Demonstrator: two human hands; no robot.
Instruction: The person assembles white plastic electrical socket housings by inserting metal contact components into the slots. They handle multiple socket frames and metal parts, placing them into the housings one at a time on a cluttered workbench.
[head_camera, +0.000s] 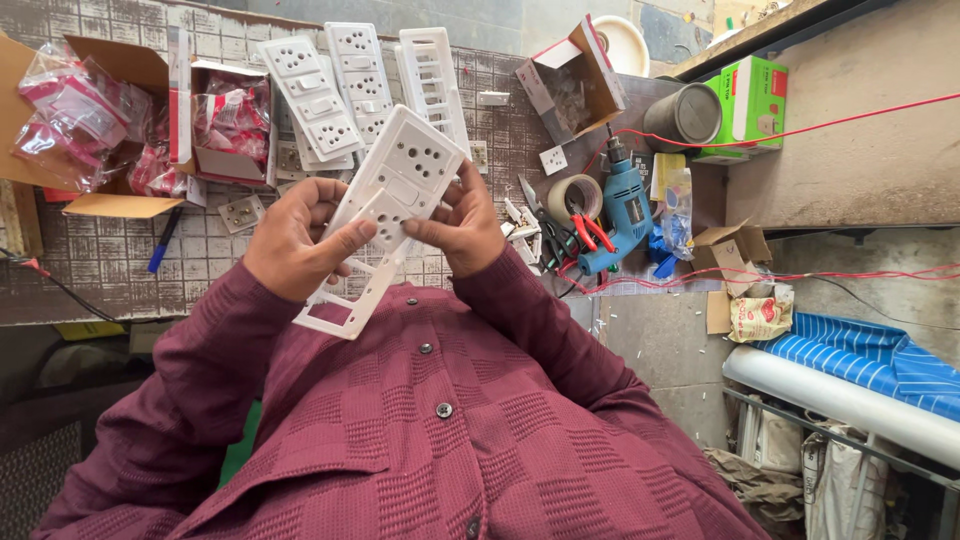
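Both hands are up in front of the maroon shirt, sharing a white switch plate that tilts from the lap up toward the tabletop. The left hand curls around the plate's left edge, its fingers bent and the forefinger laid across the face with the socket holes. The right hand closes on the right edge, thumb pressing the front and fingers folded behind. Just beyond the hands, three more white plates lie fanned on the tabletop. Beyond the left hand sit open cartons stuffed with red-and-clear packets, with a blue pen nearer that hand. To the right of the right hand lie a tape roll, red-handled pliers and a blue drill, close together. Further out that way are a grey tin and a green box, and a red wire runs across the wall.
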